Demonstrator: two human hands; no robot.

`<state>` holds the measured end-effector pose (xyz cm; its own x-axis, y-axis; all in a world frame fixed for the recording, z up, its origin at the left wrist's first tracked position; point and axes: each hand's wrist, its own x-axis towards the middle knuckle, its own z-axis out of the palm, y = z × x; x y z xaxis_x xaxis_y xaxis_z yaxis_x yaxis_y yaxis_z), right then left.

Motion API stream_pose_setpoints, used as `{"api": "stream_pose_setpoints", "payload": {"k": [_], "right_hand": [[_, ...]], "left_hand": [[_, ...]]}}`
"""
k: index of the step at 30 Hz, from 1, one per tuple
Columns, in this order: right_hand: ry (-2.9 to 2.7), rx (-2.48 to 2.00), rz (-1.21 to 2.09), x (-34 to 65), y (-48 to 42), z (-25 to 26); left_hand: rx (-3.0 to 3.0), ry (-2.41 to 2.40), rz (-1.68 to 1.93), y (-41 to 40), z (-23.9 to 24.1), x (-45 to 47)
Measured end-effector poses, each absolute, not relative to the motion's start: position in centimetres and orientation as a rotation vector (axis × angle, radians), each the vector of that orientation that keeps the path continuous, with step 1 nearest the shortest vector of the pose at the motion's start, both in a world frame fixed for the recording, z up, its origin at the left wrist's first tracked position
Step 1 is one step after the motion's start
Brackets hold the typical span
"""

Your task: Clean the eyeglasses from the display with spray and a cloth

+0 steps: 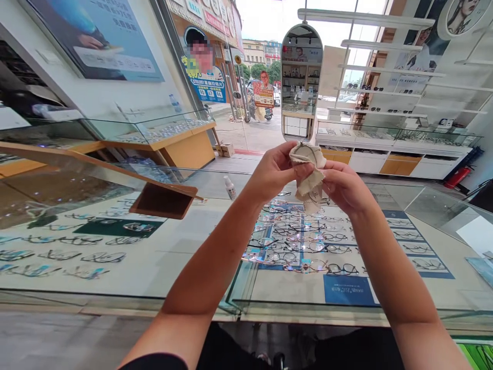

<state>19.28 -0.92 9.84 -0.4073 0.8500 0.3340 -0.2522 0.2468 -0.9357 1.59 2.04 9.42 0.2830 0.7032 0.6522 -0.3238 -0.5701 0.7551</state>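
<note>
I hold a beige cleaning cloth (pixel 308 192) with zigzag edges up above the glass counter. My left hand (pixel 278 168) pinches its upper part, the thumb pressed onto the folds. From the other side, the fingers of my right hand (pixel 344 184) are closed at the cloth's right edge. A rounded outline shows in the top of the cloth, but whatever is wrapped there is hidden. Below both hands, rows of eyeglasses (pixel 316 246) lie inside the glass display case (pixel 277 294).
A small white spray bottle (pixel 230 187) stands on the counter left of my forearm. Further left is a wooden-framed tilted mirror (pixel 164 199). An oval mirror (pixel 302 82) rises beyond my hands. More eyeglasses (pixel 102 257) fill the left case; a blue card (pixel 348 290) lies near the front.
</note>
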Motion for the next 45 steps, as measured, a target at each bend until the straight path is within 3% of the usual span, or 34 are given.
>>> {"api": "stream_pose_setpoints", "payload": {"k": [10, 19, 28, 38, 45], "right_hand": [[-1.65, -0.554, 1.4, 19.2, -2.3, 10.4], [-1.668, -0.636, 1.329, 21.0, -3.1, 13.2], [-1.795, -0.575, 1.453, 20.5, -2.5, 11.8], [-1.592, -0.591, 1.492, 20.6, -1.8, 11.7], [-1.757, -0.57, 1.473, 19.8, -1.7, 11.1]], "left_hand": [[1.6, 0.377, 1.71, 0.1, 9.7, 2.9], [1.642, 0.316, 1.454, 0.1, 10.8, 1.6], [1.527, 0.322, 1.748, 0.2, 9.3, 3.6], [1.584, 0.262, 1.32, 1.7, 9.4, 1.2], [1.515, 0.299, 1.664, 1.3, 8.5, 3.1]]}}
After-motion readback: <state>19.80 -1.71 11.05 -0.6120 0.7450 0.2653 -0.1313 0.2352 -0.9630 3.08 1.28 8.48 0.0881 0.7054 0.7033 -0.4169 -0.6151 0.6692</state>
